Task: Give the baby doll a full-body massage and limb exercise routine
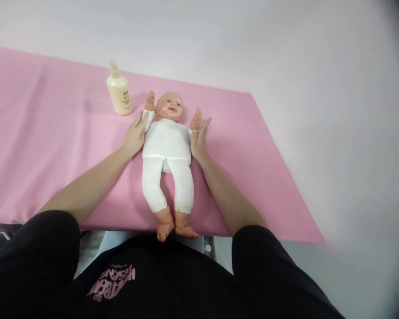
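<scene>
Pink cover [86, 146] over the work surface, pale plain background beyond it. At left, a cream pump bottle [120, 94] with dark print stands on the cover, near the doll's head. Next, left hand [135, 134] – fingers extended along the doll's sleeve; whether they close on it, cannot tell. Centre: doll [167, 139] in white top and trousers, lying face up between both hands, both arms raised, bare feet at the cover's near edge. Right hand [200, 139] – open, fingers straight, laid against the doll's other sleeve.
</scene>
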`<state>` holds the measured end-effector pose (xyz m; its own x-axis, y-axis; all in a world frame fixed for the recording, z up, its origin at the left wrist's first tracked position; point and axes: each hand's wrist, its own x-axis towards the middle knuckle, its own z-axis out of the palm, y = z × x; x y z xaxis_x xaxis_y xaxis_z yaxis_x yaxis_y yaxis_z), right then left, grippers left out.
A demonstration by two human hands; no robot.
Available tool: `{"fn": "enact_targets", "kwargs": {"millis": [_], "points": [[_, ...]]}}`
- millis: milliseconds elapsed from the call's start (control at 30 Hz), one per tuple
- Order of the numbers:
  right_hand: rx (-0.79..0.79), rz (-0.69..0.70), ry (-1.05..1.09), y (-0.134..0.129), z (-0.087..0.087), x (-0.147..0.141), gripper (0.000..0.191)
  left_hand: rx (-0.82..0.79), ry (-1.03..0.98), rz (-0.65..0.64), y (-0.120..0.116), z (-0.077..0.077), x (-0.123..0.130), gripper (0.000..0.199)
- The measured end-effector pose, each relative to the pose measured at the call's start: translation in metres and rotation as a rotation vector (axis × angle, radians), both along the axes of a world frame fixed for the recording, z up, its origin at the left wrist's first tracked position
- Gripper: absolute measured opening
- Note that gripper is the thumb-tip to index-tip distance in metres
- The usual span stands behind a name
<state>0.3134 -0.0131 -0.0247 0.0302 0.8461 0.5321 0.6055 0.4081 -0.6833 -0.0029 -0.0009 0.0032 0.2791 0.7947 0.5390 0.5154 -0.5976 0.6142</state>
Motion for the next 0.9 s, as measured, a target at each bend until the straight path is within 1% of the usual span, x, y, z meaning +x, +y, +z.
{"fn": "enact_targets", "kwargs": {"millis": [133, 267, 433, 500, 600, 700, 800, 900], "points": [[0.062, -0.022, 0.078, 0.002, 0.0, 0.005, 0.085, 0.012, 0.012, 0.033, -0.003, 0.002, 0.001, 0.062], [0.105, -0.071, 0.13, 0.003, -0.003, 0.007, 0.072, 0.014, -0.004, 0.05, -0.006, 0.004, 0.002, 0.057], [0.11, -0.105, 0.101, 0.002, -0.003, 0.008, 0.056, 0.006, -0.033, 0.06, -0.008, 0.005, 0.003, 0.051], [0.113, -0.1, 0.076, 0.0, -0.001, 0.008, 0.055, 0.006, -0.037, 0.065, -0.008, 0.006, 0.004, 0.051], [0.088, -0.066, 0.033, -0.001, 0.003, 0.008, 0.057, 0.01, -0.018, 0.082, -0.007, 0.005, 0.003, 0.055], [0.051, -0.037, 0.016, -0.002, 0.004, 0.008, 0.061, 0.002, 0.0, 0.103, -0.003, 0.0, 0.0, 0.064], [0.011, -0.033, 0.022, -0.002, 0.005, 0.01, 0.063, -0.048, 0.007, 0.139, 0.005, -0.01, -0.005, 0.072], [-0.053, -0.047, 0.045, -0.001, 0.005, 0.011, 0.066, -0.102, 0.019, 0.188, 0.014, -0.021, -0.009, 0.075]]}}
